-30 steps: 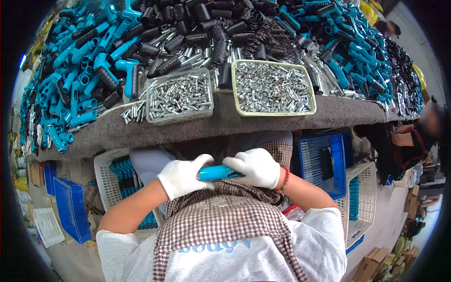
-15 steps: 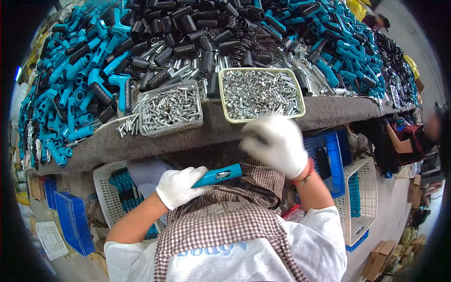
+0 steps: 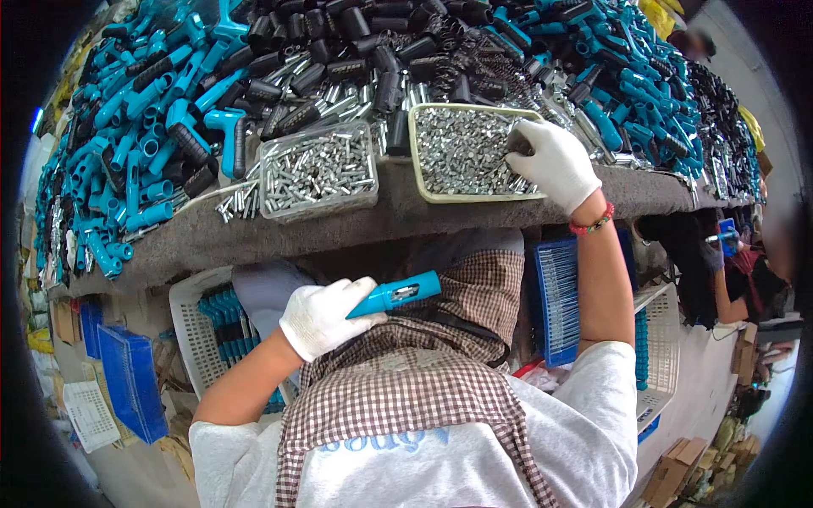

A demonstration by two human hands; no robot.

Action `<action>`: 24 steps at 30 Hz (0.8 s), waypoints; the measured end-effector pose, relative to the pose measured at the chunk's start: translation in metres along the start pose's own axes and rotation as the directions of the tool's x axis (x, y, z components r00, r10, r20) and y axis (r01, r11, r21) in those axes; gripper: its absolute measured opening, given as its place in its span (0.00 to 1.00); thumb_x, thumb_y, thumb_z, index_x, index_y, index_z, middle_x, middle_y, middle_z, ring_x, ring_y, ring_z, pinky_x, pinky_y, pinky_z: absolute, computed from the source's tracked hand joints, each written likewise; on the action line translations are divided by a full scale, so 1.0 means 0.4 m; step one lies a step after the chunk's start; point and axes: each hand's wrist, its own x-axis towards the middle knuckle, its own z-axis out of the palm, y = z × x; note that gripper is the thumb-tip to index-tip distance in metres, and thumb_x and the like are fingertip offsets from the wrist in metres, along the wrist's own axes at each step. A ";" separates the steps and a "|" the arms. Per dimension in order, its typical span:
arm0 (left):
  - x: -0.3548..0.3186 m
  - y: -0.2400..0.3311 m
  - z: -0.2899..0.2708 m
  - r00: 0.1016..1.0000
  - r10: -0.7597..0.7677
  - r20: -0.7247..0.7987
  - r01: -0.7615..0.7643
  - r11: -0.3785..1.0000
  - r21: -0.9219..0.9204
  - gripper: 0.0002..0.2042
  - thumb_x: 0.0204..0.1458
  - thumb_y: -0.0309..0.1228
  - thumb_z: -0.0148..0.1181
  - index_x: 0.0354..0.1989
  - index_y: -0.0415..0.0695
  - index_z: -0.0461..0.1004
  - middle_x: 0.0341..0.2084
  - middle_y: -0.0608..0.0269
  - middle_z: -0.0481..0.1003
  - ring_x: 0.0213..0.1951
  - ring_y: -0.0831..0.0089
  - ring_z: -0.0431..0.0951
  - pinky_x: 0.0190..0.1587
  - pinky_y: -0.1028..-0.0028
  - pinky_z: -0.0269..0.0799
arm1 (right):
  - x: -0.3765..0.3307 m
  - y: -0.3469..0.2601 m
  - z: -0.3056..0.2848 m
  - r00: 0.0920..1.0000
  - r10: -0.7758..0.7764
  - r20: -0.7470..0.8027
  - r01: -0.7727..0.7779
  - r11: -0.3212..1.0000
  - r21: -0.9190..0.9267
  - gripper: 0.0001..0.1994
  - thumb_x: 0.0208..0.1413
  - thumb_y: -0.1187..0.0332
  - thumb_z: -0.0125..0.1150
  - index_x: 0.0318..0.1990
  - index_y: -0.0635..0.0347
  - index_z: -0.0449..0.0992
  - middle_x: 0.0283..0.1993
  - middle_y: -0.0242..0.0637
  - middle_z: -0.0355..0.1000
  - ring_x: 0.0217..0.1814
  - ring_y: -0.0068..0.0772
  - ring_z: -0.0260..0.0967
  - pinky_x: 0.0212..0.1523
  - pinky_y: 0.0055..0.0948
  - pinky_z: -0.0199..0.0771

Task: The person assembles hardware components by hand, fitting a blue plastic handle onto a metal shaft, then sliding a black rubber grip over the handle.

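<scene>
From here I see a clear bin [image 3: 292,212] left of the cream tray [image 3: 478,199] and dark springs [image 3: 487,74] behind it. My gloved right hand [image 3: 555,161] blocks its right end, fingers curled; whether they pinch anything, I can't tell. Bodyward of the tray, my left hand [image 3: 323,319] grips the teal tube [image 3: 381,300].

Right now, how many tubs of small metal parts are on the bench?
2: the clear plastic tub near the bench's front edge, and the cream-rimmed tub to its right, with the gloved right hand over its right end. More could be hidden.
</scene>
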 end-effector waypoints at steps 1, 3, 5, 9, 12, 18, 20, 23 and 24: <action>0.000 -0.002 -0.001 0.999 0.010 -0.032 -0.010 1.000 0.002 0.22 0.44 0.49 0.66 0.43 0.50 0.72 0.21 0.64 0.71 0.20 0.65 0.75 0.22 0.69 0.72 | 0.002 0.007 0.006 0.999 -0.027 -0.038 0.029 0.999 0.033 0.12 0.46 0.63 0.60 0.34 0.60 0.77 0.34 0.51 0.74 0.40 0.53 0.73 0.42 0.44 0.72; 0.000 0.008 -0.017 1.000 -0.013 -0.029 0.013 1.000 0.001 0.23 0.41 0.45 0.69 0.43 0.48 0.73 0.22 0.63 0.71 0.23 0.63 0.76 0.24 0.68 0.71 | -0.009 0.020 0.005 0.998 -0.029 -0.060 0.037 0.989 0.145 0.12 0.47 0.63 0.61 0.34 0.61 0.77 0.33 0.48 0.75 0.38 0.51 0.73 0.40 0.41 0.72; 0.003 0.001 -0.016 0.997 0.022 -0.067 -0.021 1.000 0.006 0.21 0.43 0.47 0.67 0.42 0.49 0.72 0.21 0.64 0.71 0.21 0.65 0.75 0.23 0.69 0.71 | -0.018 0.023 -0.005 0.997 0.021 -0.075 -0.004 0.975 0.224 0.11 0.48 0.63 0.62 0.34 0.62 0.77 0.32 0.47 0.76 0.37 0.49 0.74 0.39 0.38 0.72; 0.005 0.000 -0.022 0.995 0.025 -0.098 -0.023 0.999 0.024 0.20 0.46 0.48 0.65 0.41 0.49 0.72 0.21 0.66 0.71 0.19 0.69 0.75 0.21 0.71 0.72 | -0.038 -0.019 -0.024 0.971 0.157 -0.183 -0.086 0.936 0.343 0.08 0.50 0.69 0.62 0.36 0.63 0.78 0.29 0.39 0.76 0.30 0.29 0.73 0.35 0.26 0.71; 0.004 -0.005 -0.017 0.995 0.027 -0.095 -0.024 0.999 0.028 0.20 0.46 0.48 0.65 0.41 0.49 0.72 0.21 0.65 0.71 0.20 0.68 0.76 0.21 0.71 0.72 | -0.092 -0.112 -0.031 0.983 0.070 -0.173 0.043 0.815 0.578 0.05 0.50 0.75 0.61 0.36 0.62 0.79 0.30 0.37 0.77 0.31 0.24 0.73 0.36 0.24 0.71; 0.022 0.005 -0.013 0.993 0.059 -0.107 -0.059 0.998 0.002 0.21 0.46 0.49 0.64 0.41 0.48 0.72 0.21 0.65 0.72 0.20 0.68 0.76 0.22 0.71 0.72 | -0.164 -0.251 0.077 0.918 -0.388 -0.079 0.347 0.692 0.633 0.07 0.43 0.72 0.67 0.31 0.58 0.76 0.42 0.37 0.75 0.46 0.39 0.72 0.47 0.33 0.71; 0.026 0.009 -0.017 0.995 0.040 -0.089 -0.041 0.999 -0.009 0.21 0.44 0.47 0.66 0.41 0.48 0.73 0.21 0.64 0.73 0.21 0.67 0.77 0.22 0.70 0.72 | -0.167 -0.259 0.108 0.903 -0.411 -0.124 0.394 0.676 0.623 0.08 0.43 0.72 0.68 0.31 0.58 0.75 0.44 0.38 0.74 0.47 0.40 0.71 0.48 0.34 0.71; 0.026 0.008 -0.020 0.997 0.021 -0.073 -0.022 1.000 -0.017 0.21 0.42 0.46 0.68 0.41 0.48 0.74 0.21 0.63 0.73 0.21 0.66 0.77 0.23 0.69 0.72 | -0.170 -0.260 0.143 0.887 -0.428 -0.174 0.444 0.684 0.579 0.09 0.41 0.71 0.69 0.30 0.59 0.74 0.42 0.37 0.74 0.48 0.40 0.71 0.49 0.36 0.71; 0.026 0.007 -0.021 0.997 0.022 -0.073 -0.023 1.000 -0.015 0.21 0.42 0.46 0.68 0.41 0.48 0.74 0.21 0.63 0.73 0.21 0.66 0.77 0.23 0.69 0.72 | -0.169 -0.262 0.141 0.886 -0.430 -0.173 0.445 0.683 0.579 0.09 0.41 0.71 0.69 0.30 0.59 0.74 0.42 0.37 0.74 0.48 0.40 0.71 0.49 0.36 0.71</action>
